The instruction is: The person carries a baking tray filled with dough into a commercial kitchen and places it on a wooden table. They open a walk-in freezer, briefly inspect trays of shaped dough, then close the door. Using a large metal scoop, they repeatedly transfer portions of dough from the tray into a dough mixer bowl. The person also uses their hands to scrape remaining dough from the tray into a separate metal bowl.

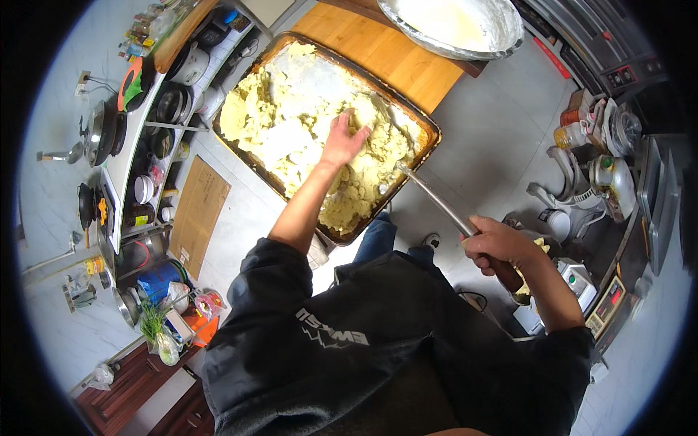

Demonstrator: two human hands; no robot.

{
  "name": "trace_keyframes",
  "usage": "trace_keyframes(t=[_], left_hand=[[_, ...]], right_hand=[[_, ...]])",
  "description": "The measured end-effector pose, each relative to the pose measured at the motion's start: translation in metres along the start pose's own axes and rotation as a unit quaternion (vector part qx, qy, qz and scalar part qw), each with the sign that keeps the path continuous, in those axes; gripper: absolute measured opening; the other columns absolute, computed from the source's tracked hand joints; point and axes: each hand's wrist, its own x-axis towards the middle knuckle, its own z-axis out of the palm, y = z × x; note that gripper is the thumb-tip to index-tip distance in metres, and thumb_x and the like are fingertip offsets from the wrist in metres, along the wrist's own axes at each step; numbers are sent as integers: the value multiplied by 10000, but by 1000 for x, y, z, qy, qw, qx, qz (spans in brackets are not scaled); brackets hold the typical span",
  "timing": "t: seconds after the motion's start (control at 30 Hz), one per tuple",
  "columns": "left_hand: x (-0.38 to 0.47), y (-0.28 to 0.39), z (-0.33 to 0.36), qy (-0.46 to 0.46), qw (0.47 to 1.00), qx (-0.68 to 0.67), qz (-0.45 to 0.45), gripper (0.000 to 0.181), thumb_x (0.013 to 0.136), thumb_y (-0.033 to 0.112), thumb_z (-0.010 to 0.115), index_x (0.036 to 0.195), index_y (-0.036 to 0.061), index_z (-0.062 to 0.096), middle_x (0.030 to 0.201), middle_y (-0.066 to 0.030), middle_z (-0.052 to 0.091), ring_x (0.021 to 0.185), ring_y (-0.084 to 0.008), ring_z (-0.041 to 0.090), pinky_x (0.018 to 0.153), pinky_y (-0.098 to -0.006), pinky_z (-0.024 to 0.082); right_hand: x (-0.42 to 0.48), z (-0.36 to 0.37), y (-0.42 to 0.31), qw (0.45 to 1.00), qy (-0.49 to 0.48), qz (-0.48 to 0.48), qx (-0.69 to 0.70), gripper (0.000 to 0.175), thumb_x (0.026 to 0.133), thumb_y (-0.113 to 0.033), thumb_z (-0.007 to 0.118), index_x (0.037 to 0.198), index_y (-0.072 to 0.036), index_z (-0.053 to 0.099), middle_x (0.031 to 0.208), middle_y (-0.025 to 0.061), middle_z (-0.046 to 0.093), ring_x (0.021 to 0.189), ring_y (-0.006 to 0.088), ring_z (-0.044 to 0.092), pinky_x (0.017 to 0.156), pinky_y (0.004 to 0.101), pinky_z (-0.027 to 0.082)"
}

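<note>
A large baking tray (433, 136) with a browned rim lies before me, heaped with pale yellow, crumbly dough-like mash (248, 109). My left hand (344, 139) rests on the mash around the tray's middle, its fingers spread. In my right hand (499, 245) is the dark grip of a long-handled metal utensil (439, 200), held out to the right of the tray. Its shaft slants across the near right rim, and its far end meets the mash just inside. What shape that end has is hard to make out.
A wooden tabletop (381, 54) extends beyond the tray, with a big metal bowl (458, 27) of whitish contents on its far edge. Shelves of pots (191, 62) and a leaning cardboard sheet (199, 218) stand left. At right are a stand mixer (611, 174) and a digital scale (608, 305).
</note>
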Motion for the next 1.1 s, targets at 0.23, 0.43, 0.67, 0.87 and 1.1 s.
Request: trace_keyframes(t=[0.23,0.43,0.67,0.87,1.1], left_hand=[[88,23,-24,-47,960,235,146,690,886,553,537,1379,78,453,1393,-203,442,1271,-335,426,1068,-442,379],[115,7,-17,-297,941,152,56,716,849,549,551,1438,174,390,1373,-181,412,1268,-333,368,1090,-433,335],[10,-18,-55,-245,952,109,147,802,771,561,664,1460,313,335,1339,-223,325,1270,-390,318,1068,-461,337],[-40,-38,-36,-149,892,327,274,1121,562,423,875,1483,359,241,1507,-312,47,1387,-492,165,1122,-499,297],[-1,-29,-23,-118,906,293,283,1110,523,345,901,1459,374,306,1482,-282,184,1294,-468,326,1057,-499,354]], right_hand=[[7,7,-6,999,0,22,37,180,813,-102,563,932,-32,447,653,30,453,489,105,446,398,275,393],[9,12,-2,996,10,25,81,203,814,-90,566,960,-19,446,643,30,450,481,100,448,393,256,390],[17,7,7,996,-8,6,86,226,825,-83,569,1001,-16,444,650,26,471,481,88,440,390,240,380],[19,3,13,994,-11,19,108,197,836,-95,565,998,-34,470,658,20,461,482,79,401,391,231,336],[34,16,23,996,-28,-15,81,181,859,-82,530,1008,-38,438,658,8,433,496,80,402,405,245,355]])
